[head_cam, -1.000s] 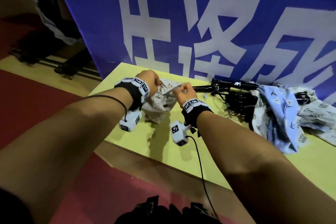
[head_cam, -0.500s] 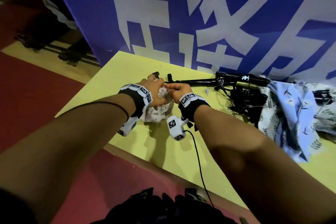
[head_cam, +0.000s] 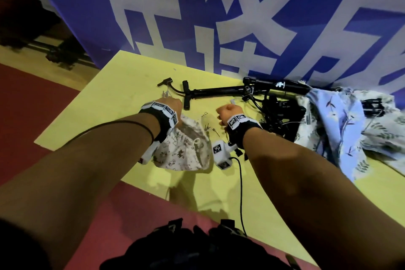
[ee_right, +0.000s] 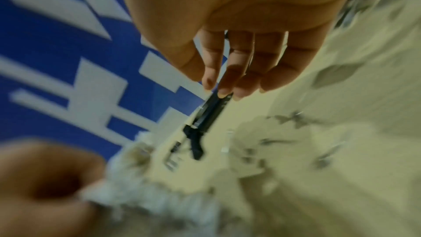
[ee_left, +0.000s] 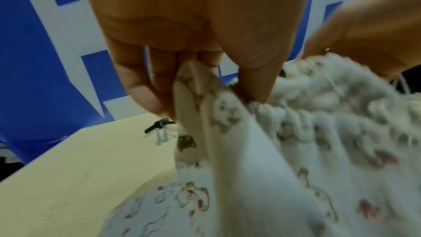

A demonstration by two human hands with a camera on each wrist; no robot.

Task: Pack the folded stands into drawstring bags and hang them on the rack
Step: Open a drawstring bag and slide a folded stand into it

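While the left hand [head_cam: 173, 105] holds the cartoon-print drawstring bag [head_cam: 182, 151] by its mouth near the yellow table's [head_cam: 105, 103] front edge, the right hand [head_cam: 229, 112] hovers just beyond, bare tabletop between them. A folded black stand [head_cam: 241, 90] lies ahead of both, against the blue banner [head_cam: 87, 17].

Left wrist: thumb and fingers [ee_left: 141, 86] pinch the bag's [ee_left: 262, 159] gathered rim.

Right wrist, blurred: fingers [ee_right: 241, 71] loosely curled, holding nothing, above the stand [ee_right: 207, 114].
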